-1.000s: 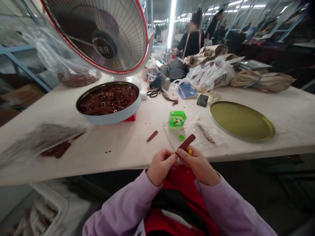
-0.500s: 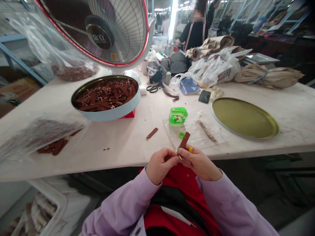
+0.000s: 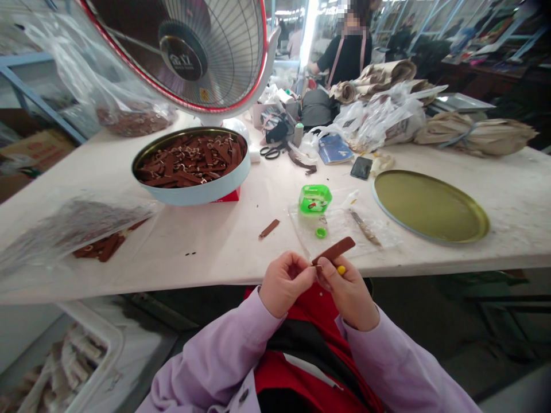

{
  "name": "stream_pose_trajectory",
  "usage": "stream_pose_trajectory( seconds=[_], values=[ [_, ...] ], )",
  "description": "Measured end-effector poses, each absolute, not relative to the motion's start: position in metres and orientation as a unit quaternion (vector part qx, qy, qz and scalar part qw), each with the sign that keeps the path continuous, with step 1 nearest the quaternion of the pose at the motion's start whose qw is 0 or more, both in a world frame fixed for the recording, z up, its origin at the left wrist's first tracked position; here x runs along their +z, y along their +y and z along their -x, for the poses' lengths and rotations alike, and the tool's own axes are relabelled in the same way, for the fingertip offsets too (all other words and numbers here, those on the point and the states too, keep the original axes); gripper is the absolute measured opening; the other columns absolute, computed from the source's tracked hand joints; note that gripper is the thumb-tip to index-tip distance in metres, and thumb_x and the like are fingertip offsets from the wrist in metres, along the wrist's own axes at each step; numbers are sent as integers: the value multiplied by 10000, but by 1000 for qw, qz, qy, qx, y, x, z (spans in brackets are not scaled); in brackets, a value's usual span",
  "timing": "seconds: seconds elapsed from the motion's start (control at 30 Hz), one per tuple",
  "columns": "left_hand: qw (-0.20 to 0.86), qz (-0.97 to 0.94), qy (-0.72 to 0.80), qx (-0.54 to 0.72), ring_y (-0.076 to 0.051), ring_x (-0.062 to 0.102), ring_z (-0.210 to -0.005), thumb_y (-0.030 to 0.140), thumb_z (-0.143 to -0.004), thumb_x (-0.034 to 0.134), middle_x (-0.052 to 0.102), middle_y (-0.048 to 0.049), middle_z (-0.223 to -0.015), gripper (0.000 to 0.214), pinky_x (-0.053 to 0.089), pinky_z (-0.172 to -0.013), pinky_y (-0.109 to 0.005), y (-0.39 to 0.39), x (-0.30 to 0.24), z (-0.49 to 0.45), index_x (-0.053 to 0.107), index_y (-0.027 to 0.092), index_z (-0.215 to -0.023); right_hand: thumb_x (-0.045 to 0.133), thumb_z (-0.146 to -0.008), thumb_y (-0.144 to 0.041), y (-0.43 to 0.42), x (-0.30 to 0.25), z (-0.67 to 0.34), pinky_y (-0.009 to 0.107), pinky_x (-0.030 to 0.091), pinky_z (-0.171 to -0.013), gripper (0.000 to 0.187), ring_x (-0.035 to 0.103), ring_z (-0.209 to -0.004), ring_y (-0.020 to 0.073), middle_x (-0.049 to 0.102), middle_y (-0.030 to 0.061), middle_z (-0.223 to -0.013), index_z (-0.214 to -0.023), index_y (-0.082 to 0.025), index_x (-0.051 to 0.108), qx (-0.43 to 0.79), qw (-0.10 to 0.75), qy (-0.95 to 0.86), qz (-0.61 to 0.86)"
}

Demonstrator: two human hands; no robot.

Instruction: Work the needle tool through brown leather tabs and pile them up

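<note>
My two hands meet just below the near edge of the white table (image 3: 206, 252). My right hand (image 3: 349, 292) pinches one end of a brown leather strip (image 3: 334, 250), which sticks out up and to the right; a small yellow piece (image 3: 341, 269) shows beside its fingers. My left hand (image 3: 284, 282) is curled, its fingertips pressed on the same end of the strip. Beyond them lie a clear plastic bag (image 3: 344, 229), a green plastic box (image 3: 314, 199), a small green cap (image 3: 320, 232) and a loose strip (image 3: 269, 229).
A round tin (image 3: 193, 166) full of brown strips with metal rings sits under a large fan (image 3: 189, 51). An empty gold tin lid (image 3: 430, 205) lies on the right. Bags of strips (image 3: 73, 229) are on the left, scissors (image 3: 271, 152), a phone (image 3: 361, 167) and bundles behind. A person (image 3: 344, 51) works at the far end.
The strip has swung from nearly upright to leaning right, flatter, in my right hand. My hands stayed together at the table edge; the camera view shifted slightly.
</note>
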State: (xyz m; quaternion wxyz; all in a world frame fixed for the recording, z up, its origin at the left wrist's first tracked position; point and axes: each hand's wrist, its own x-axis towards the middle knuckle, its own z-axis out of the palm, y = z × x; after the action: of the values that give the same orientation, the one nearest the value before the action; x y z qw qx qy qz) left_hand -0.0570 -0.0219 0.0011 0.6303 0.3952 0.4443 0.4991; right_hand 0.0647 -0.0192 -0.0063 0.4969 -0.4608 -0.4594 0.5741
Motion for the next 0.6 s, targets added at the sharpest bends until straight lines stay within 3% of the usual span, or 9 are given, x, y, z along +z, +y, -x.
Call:
stream_pose_trajectory(
  seconds=[0.17, 0.3, 0.6],
  values=[
    [642, -350, 444, 519, -69, 509, -520, 310, -634, 663, 549, 32, -547, 266, 389, -511, -195, -23, 6, 53, 444, 159, -646, 573, -781, -417, -22, -8, -65, 219, 295, -415, 254, 346, -442, 78, 408, -57, -491, -667, -195, 527, 574, 518, -444, 453],
    [642, -330, 457, 520, -69, 515, -502, 317, -619, 677, 548, 39, -526, 279, 391, -499, -194, -22, 7, 53, 450, 161, -654, 579, -767, -420, -18, -4, -70, 242, 326, -429, 248, 392, -456, 98, 475, -32, -512, -662, -196, 566, 527, 480, -512, 479],
    [643, -338, 462, 508, -45, 466, -463, 303, -631, 662, 516, 54, -485, 261, 358, -477, -176, -20, 1, 51, 447, 156, -617, 581, -760, -257, -18, -7, -74, 314, 412, -621, 78, 558, -638, 185, 632, 45, -696, -761, -232, 655, 212, 445, -695, 523]
  ],
)
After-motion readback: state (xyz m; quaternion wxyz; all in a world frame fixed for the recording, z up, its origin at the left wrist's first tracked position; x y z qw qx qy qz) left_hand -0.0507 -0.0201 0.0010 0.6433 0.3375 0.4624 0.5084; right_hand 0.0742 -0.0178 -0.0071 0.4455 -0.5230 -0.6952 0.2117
